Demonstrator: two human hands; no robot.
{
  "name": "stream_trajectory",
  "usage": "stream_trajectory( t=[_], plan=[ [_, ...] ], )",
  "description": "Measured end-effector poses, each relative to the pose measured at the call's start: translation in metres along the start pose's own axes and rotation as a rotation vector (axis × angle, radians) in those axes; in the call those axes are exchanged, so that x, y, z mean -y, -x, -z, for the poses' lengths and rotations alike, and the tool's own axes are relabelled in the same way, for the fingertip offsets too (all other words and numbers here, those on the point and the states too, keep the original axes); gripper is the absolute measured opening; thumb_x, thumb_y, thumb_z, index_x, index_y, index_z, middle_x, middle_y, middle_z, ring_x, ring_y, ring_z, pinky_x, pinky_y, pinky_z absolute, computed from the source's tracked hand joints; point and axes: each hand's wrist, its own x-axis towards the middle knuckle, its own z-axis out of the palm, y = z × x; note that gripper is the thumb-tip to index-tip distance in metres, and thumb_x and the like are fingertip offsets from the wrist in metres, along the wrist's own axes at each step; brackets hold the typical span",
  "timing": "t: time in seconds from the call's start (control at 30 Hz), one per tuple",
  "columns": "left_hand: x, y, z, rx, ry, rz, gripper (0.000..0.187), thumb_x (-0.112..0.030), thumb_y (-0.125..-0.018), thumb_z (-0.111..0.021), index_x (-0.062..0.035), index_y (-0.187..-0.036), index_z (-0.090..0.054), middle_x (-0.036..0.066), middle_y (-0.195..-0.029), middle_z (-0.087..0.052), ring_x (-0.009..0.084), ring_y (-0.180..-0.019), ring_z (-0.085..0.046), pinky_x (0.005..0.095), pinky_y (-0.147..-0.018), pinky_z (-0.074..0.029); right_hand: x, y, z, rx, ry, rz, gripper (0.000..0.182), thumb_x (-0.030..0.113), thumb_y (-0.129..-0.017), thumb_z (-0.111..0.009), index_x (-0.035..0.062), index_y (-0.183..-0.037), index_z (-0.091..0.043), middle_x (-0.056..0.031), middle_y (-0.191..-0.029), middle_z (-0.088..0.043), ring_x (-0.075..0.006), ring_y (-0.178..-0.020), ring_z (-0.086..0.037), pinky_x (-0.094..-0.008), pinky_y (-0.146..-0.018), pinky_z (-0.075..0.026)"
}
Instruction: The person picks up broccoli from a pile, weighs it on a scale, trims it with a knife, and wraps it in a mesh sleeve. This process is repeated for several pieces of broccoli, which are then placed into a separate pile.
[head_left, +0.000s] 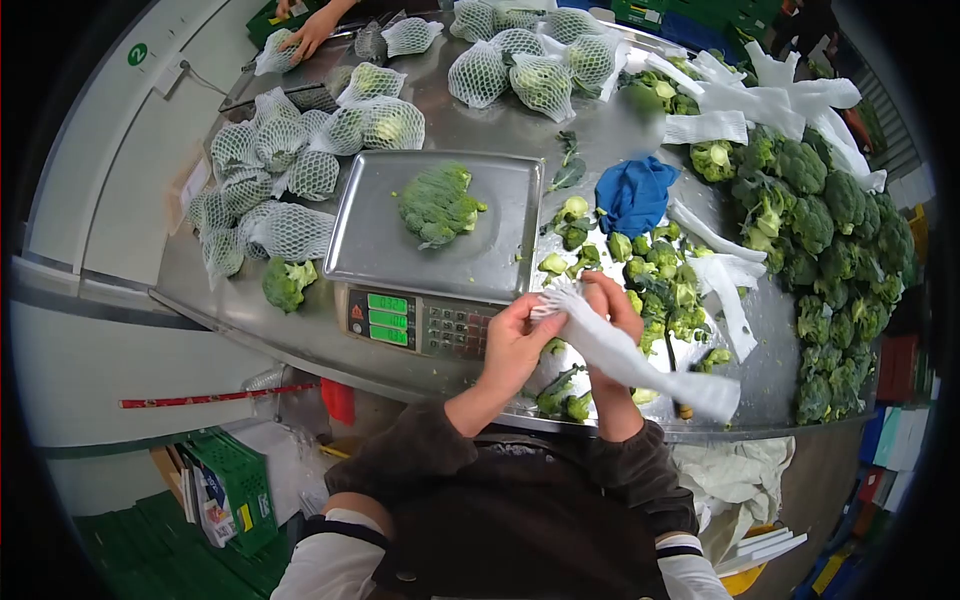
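Note:
Both my hands grip a white mesh net sleeve (640, 365) in front of the scale. My left hand (515, 350) pinches its gathered end, and my right hand (612, 310) closes around it just to the right. The sleeve's loose end hangs off to the right, blurred. Behind my hands, a broccoli head (438, 205) lies bare on the metal pan of the scale (360, 235), whose green display (388, 318) is lit. Cut broccoli stalks and trimmings (660, 275) lie to the right of my hands, beside a blue cloth (637, 195).
Netted broccoli heads (280, 150) cover the left of the metal table (470, 120), with more netted heads (540, 75) at the back. Bare broccoli (830, 250) is piled at right, near white net sleeves (775, 100). Another person's hand (312, 35) touches a netted head at far left.

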Motion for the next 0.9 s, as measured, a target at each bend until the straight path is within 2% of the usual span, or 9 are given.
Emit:
stream_trajectory(
  t=[0.2, 0.3, 0.33, 0.43, 0.47, 0.53, 0.57, 0.67, 0.9],
  plan=[
    [-0.051, -0.023, 0.054, -0.206, 0.712, 0.238, 0.019, -0.021, -0.090, -0.051, -0.0034, -0.098, -0.055, 0.008, -0.097, -0.061, 0.0192, -0.086, -0.059, 0.0355, -0.081, -0.047, 0.033, 0.002, -0.038, -0.173, -0.941, -1.122, 0.031, 0.025, -0.093, -0.049, 0.0041, -0.115, -0.051, -0.0005, -0.089, -0.058, -0.0126, -0.079, -0.056, -0.0284, -0.067, -0.048],
    [-0.077, -0.025, 0.098, 0.008, 0.795, 0.420, 0.033, -0.032, -0.091, -0.045, -0.0035, -0.101, -0.057, 0.011, -0.096, -0.064, 0.0235, -0.088, -0.062, 0.0399, -0.082, -0.050, -0.002, 0.018, -0.038, 0.773, -0.675, -0.784, 0.030, 0.027, -0.091, -0.053, 0.0040, -0.110, -0.056, -0.0001, -0.094, -0.060, -0.0107, -0.083, -0.056, -0.0270, -0.074, -0.047],
    [-0.109, -0.003, 0.062, -0.177, 0.157, 0.290, 0.034, -0.031, -0.091, -0.043, -0.0026, -0.102, -0.058, 0.012, -0.097, -0.064, 0.0235, -0.087, -0.063, 0.0374, -0.082, -0.051, -0.002, 0.013, -0.041, 0.958, -0.448, -0.711, 0.029, 0.027, -0.091, -0.053, 0.0039, -0.108, -0.057, -0.0004, -0.095, -0.061, -0.0098, -0.085, -0.056, -0.0261, -0.076, -0.046],
    [-0.067, 0.022, 0.112, 0.086, 0.115, 0.731, 0.037, -0.022, -0.091, -0.045, 0.0015, -0.119, -0.053, 0.009, -0.108, -0.062, 0.0176, -0.093, -0.061, 0.0319, -0.085, -0.049, 0.010, -0.024, -0.052, 0.760, -0.648, -0.718, 0.033, 0.030, -0.093, -0.049, 0.0021, -0.108, -0.058, -0.0032, -0.101, -0.061, -0.0115, -0.093, -0.056, -0.0271, -0.085, -0.044],
    [-0.065, 0.027, 0.095, 0.179, -0.040, 0.200, 0.038, -0.021, -0.090, -0.048, 0.0026, -0.121, -0.051, 0.009, -0.109, -0.061, 0.0159, -0.093, -0.060, 0.0300, -0.085, -0.048, 0.011, -0.032, -0.057, 0.696, -0.717, -0.635, 0.033, 0.030, -0.094, -0.048, 0.0020, -0.108, -0.058, -0.0040, -0.102, -0.061, -0.0125, -0.095, -0.056, -0.0280, -0.087, -0.044],
    [-0.036, 0.014, 0.165, 0.278, -0.022, 0.455, 0.033, -0.018, -0.090, -0.051, 0.0021, -0.116, -0.055, 0.008, -0.107, -0.062, 0.0159, -0.092, -0.061, 0.0304, -0.083, -0.049, 0.012, -0.046, -0.069, 0.621, -0.711, -0.648, 0.035, 0.031, -0.094, -0.046, 0.0013, -0.109, -0.058, -0.0031, -0.098, -0.063, -0.0127, -0.084, -0.060, -0.0278, -0.077, -0.048],
    [-0.058, -0.001, 0.160, 0.038, 0.547, 0.621, 0.026, -0.015, -0.087, -0.056, 0.0011, -0.106, -0.060, 0.008, -0.098, -0.065, 0.0170, -0.084, -0.062, 0.0308, -0.076, -0.051, 0.010, -0.056, -0.072, 0.597, -0.669, -0.716, 0.033, 0.027, -0.093, -0.047, -0.0004, -0.107, -0.059, -0.0035, -0.093, -0.064, -0.0130, -0.080, -0.061, -0.0273, -0.074, -0.050],
    [-0.083, -0.042, 0.182, -0.391, -0.387, 0.265, 0.023, -0.017, -0.089, -0.050, 0.0010, -0.093, -0.064, 0.008, -0.074, -0.063, 0.0138, -0.066, -0.060, 0.0280, -0.059, -0.049, 0.009, -0.085, -0.089, 0.525, 0.181, -0.125, 0.020, 0.013, -0.084, -0.051, 0.0025, -0.095, -0.064, -0.0027, -0.065, -0.063, -0.0170, -0.057, -0.060, -0.0286, -0.053, -0.047],
    [-0.082, -0.090, 0.170, -0.412, 0.005, 0.185, 0.048, -0.042, -0.093, -0.036, -0.0034, -0.119, -0.050, 0.010, -0.112, -0.058, 0.0223, -0.097, -0.060, 0.0352, -0.076, -0.051, -0.011, -0.123, -0.144, 0.146, 0.490, 0.229, 0.023, 0.014, -0.086, -0.052, 0.0040, -0.104, -0.061, -0.0194, -0.095, -0.058, -0.0370, -0.086, -0.057, -0.0384, -0.076, -0.045]
  ],
)
